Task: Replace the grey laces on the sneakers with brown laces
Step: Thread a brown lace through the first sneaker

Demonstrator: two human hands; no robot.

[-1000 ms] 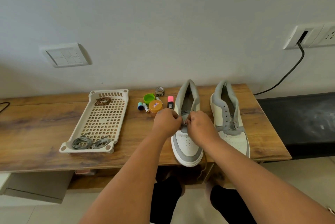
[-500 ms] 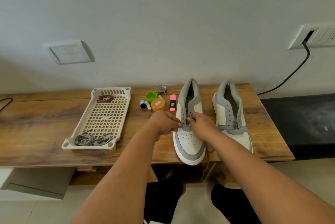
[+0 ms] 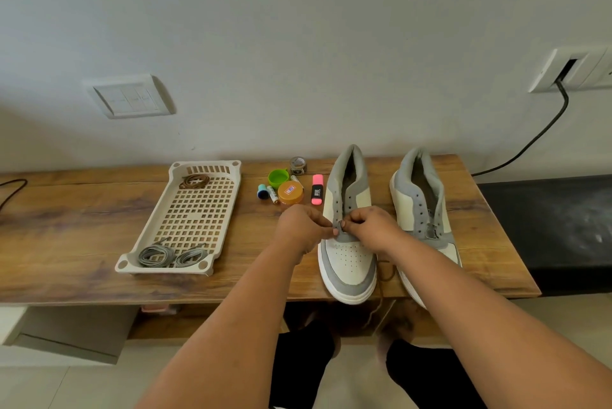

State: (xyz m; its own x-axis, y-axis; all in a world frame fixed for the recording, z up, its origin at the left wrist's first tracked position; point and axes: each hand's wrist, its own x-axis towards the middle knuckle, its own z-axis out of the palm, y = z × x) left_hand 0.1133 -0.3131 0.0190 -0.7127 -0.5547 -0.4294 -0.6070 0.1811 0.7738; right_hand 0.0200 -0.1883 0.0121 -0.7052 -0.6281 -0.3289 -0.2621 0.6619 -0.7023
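Both hands work at the lowest eyelets of the left sneaker (image 3: 347, 256): the left hand (image 3: 303, 226) and the right hand (image 3: 372, 223) each pinch the brown lace (image 3: 381, 276), probably to thread it, so its tail hangs over the table (image 3: 66, 226) edge. The grey laces (image 3: 155, 254) lie removed in the tray (image 3: 212, 165), beside a spare brown lace coil (image 3: 195, 181).
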